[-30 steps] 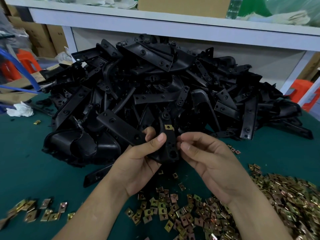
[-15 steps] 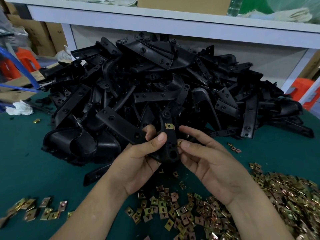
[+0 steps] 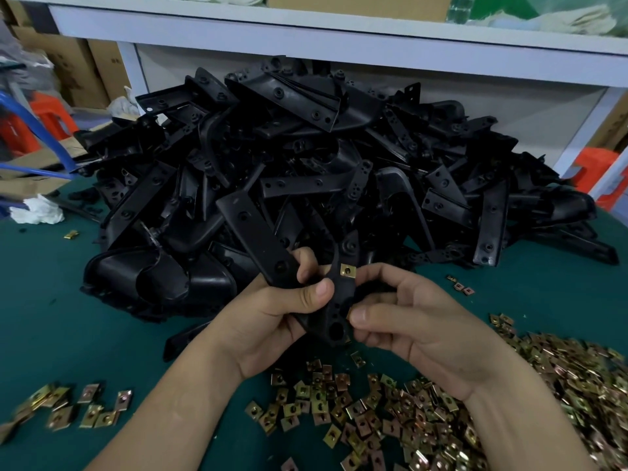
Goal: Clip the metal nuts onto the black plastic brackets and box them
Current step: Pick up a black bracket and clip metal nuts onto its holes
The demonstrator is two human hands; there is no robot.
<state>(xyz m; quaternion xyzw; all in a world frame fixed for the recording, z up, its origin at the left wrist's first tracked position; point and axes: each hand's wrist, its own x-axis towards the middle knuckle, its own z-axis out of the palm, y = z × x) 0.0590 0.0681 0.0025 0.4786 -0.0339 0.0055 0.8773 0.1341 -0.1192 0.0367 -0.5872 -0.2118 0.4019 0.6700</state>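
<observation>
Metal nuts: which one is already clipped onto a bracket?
The nut on the upper edge of the bracket the left hand holds; the right hand pinches a second nut, the rest lie loose.

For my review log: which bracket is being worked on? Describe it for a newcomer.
Before the heap of black brackets on the green table, the left hand grips one bracket. Unlike its neighbours, it carries a golden clip nut; the right hand pinches a second nut.

Soft even light, rather dim; faint sheen atop black bracket pile (image 3: 306,158), its gaps lost in shadow. Blur smears loose nuts (image 3: 63,414) lower left and far right. Wide-angle bows shelf edge (image 3: 339,40)
</observation>
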